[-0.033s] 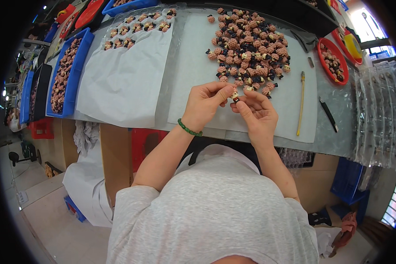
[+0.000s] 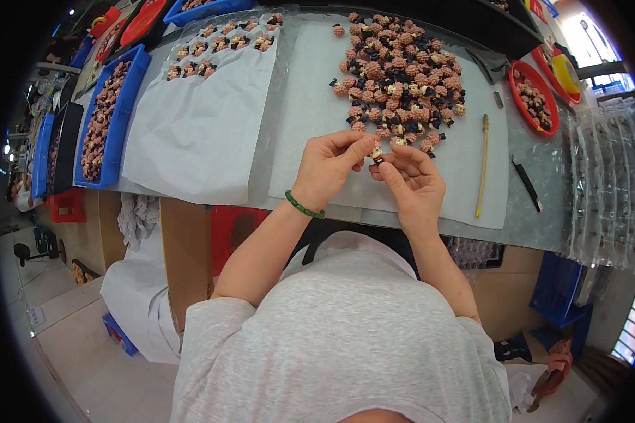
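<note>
Between my two hands is a small figurine (image 2: 377,154) with pink curly hair, a pale face and a dark body. My left hand (image 2: 330,163), with a green bead bracelet at the wrist, pinches its upper part between thumb and forefinger. The thumb and fingertips of my right hand (image 2: 415,181) close on its dark lower end. Just beyond the fingertips lies a heap of similar figurines (image 2: 402,77) on a white sheet (image 2: 307,106). My fingers hide part of the held piece.
Left is a padded white sheet (image 2: 190,134) with rows of figurines along its far end, then a blue tray (image 2: 137,77) of figurines. Rightward lie a thin yellow stick (image 2: 482,169), a black pen-like tool (image 2: 526,183), a red bowl (image 2: 554,106) of figurines and stacked clear plastic trays (image 2: 607,183).
</note>
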`<state>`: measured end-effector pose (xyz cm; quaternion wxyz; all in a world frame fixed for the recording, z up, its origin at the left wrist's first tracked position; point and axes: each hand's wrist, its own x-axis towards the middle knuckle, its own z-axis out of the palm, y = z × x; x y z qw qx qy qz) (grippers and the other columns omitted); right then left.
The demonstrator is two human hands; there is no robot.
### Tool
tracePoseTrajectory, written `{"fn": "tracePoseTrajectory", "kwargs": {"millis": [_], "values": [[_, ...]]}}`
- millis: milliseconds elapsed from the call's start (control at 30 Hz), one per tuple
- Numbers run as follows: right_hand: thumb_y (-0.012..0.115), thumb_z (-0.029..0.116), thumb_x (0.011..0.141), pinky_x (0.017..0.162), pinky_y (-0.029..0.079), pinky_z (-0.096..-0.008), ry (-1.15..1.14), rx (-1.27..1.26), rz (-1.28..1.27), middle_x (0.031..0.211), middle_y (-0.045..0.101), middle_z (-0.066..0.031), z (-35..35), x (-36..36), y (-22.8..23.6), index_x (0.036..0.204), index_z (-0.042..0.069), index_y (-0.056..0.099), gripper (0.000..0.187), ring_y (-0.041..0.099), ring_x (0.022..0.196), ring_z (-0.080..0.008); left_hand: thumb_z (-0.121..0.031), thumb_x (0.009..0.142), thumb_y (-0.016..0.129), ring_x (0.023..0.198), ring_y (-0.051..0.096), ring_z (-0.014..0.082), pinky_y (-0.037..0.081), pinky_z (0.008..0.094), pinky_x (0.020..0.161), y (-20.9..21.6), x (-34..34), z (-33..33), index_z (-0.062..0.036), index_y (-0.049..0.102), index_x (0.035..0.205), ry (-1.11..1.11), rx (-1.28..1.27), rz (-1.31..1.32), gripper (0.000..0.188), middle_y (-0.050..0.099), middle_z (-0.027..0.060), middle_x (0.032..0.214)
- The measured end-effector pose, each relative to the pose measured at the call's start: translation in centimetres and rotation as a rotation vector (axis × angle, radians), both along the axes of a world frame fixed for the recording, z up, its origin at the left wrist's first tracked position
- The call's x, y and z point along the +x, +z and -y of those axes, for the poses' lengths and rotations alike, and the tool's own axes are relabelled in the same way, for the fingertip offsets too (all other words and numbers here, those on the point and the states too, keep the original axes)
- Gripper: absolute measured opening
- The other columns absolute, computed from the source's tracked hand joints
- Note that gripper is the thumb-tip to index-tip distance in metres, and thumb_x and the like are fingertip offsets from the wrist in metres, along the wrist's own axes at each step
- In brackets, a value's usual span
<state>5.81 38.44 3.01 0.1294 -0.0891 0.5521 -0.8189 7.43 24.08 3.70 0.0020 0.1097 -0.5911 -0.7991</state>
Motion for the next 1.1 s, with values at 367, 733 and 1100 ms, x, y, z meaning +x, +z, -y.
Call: {"fn": "tracePoseTrajectory", "kwargs": {"millis": [367,733,1100], "values": [[0.055,-0.005,0.078,0.071,0.052,-0.0290,-0.018,0.006,0.013,0.089,0.058,-0.0145,0.02,0.04,-0.17,0.104,-0.004,0.046,0.028,0.061,0.078,-0.0212,-0.018,0.083,0.056,0.061,0.046,0.0059,0.040,0.0193,0.056,-0.20,-0.04,-0.19,0.0016,0.062,0.094,0.005,0.041,0.049,0.023,0.057,0.0000,0.073],[0.055,-0.006,0.078,0.071,0.052,-0.0299,-0.019,-0.001,0.029,0.089,0.058,-0.0151,0.09,0.00,-0.61,0.103,-0.004,0.046,0.027,0.061,0.077,-0.0219,-0.019,0.083,0.057,0.059,0.045,0.0058,0.037,0.0188,0.054,-0.28,0.03,-0.10,0.0014,0.062,0.090,0.001,0.069,0.128,0.022,0.056,0.0001,0.070],[0.056,-0.005,0.077,0.070,0.052,-0.0301,-0.015,-0.001,0.030,0.089,0.058,-0.0152,0.04,0.03,-0.64,0.103,-0.003,0.045,0.028,0.061,0.077,-0.0223,-0.019,0.083,0.057,0.059,0.045,0.0054,0.036,0.0185,0.053,-0.40,0.11,-0.03,0.0017,0.062,0.088,-0.015,0.118,0.156,0.022,0.056,-0.0001,0.069]]}}
